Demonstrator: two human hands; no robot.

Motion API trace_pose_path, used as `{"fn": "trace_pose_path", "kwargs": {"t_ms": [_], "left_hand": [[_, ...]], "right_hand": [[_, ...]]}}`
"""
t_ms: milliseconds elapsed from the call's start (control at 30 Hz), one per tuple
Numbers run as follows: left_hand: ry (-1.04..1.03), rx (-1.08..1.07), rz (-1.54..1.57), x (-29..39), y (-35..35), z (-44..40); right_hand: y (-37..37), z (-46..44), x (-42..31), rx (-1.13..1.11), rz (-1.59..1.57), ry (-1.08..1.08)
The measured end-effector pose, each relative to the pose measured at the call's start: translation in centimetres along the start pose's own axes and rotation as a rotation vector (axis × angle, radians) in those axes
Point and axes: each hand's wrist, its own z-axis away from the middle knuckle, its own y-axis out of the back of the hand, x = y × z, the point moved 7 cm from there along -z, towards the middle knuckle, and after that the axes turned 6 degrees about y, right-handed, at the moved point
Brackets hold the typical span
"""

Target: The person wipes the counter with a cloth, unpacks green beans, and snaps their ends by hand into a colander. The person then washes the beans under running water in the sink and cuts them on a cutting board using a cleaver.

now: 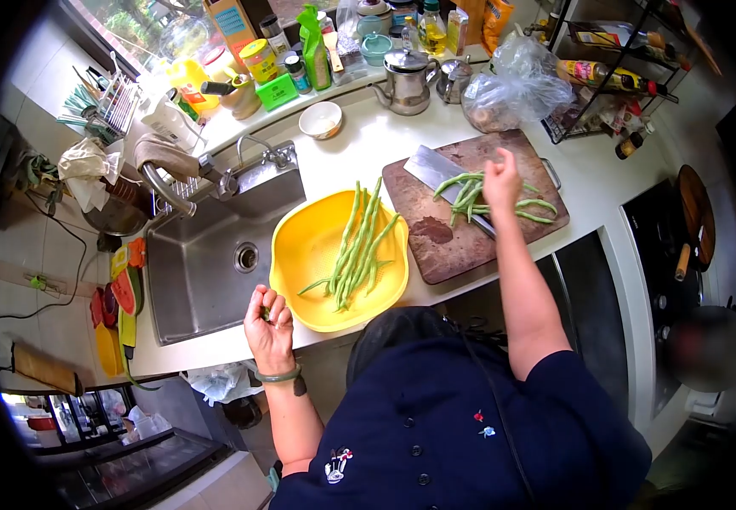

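Long green beans lie in a yellow basin, their ends rising past its far rim. My left hand is beside the basin's near left side, fingers curled around small green bits that look like bean ends. More green beans are spread on a brown cutting board, partly across the blade of a cleaver. Over these beans is my right hand, its fingers closed. Whatever it may hold is hidden, and I cannot tell whether it touches the beans.
A steel sink with a faucet is left of the basin. Behind stand a white bowl, a metal kettle and plastic bags. A black rack and a stove are at the right.
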Motion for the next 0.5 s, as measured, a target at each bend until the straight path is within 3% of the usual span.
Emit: {"fn": "trace_pose_path", "kwargs": {"t_ms": [67, 100, 167, 300, 400, 500], "left_hand": [[0.028, -0.020, 0.004, -0.5, 0.0, -0.1], [0.053, -0.038, 0.010, -0.9, -0.2, -0.2], [0.057, -0.065, -0.010, -1.4, -0.8, -0.4], [0.070, -0.088, -0.022, -2.1, -2.2, -0.4], [0.076, -0.086, -0.017, -2.6, -2.9, -0.5], [0.103, -0.090, -0.026, -3.1, -3.1, -0.5]], "right_hand": [[0.8, -2.4, 6.4, 0.147, 0.311, 0.008], [1.0, -2.7, 8.2, 0.151, 0.310, 0.006], [0.4, -3.0, 11.0, -0.027, 0.440, -0.094], [0.7, -2.8, 11.5, -0.103, 0.423, -0.187], [1.0, -2.2, 11.2, -0.048, 0.329, -0.216], [1.2, -2.4, 11.6, 0.144, 0.381, -0.151]]}}
